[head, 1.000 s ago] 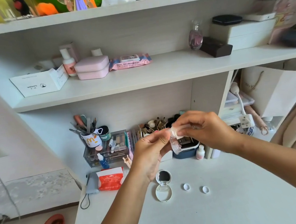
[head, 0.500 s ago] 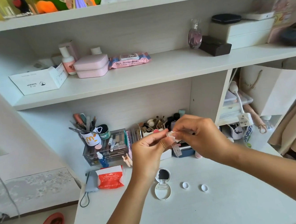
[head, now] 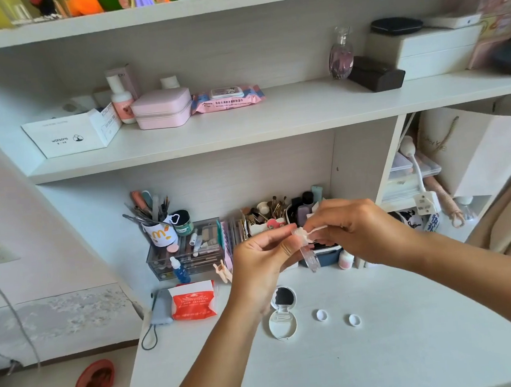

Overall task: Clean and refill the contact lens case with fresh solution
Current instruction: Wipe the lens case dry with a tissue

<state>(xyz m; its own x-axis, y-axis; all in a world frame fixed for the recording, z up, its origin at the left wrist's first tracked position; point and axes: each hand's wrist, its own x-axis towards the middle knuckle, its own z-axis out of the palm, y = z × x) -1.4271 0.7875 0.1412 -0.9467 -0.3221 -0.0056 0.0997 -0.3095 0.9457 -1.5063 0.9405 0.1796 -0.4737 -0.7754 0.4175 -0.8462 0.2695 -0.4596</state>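
Head view: lens case (head: 308,252) is pinched by left hand (head: 260,255) and swabbed by right hand (head: 358,233) gripping a cotton swab (head: 315,230); cleaning step, refilling judged next.

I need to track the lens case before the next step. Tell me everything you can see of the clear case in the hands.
The lens case is a small clear plastic piece, held on edge above the desk, its lower end hanging free. The left hand pinches its upper part; the right hand presses a thin white swab against its top. Both white caps lie off, on the desk.
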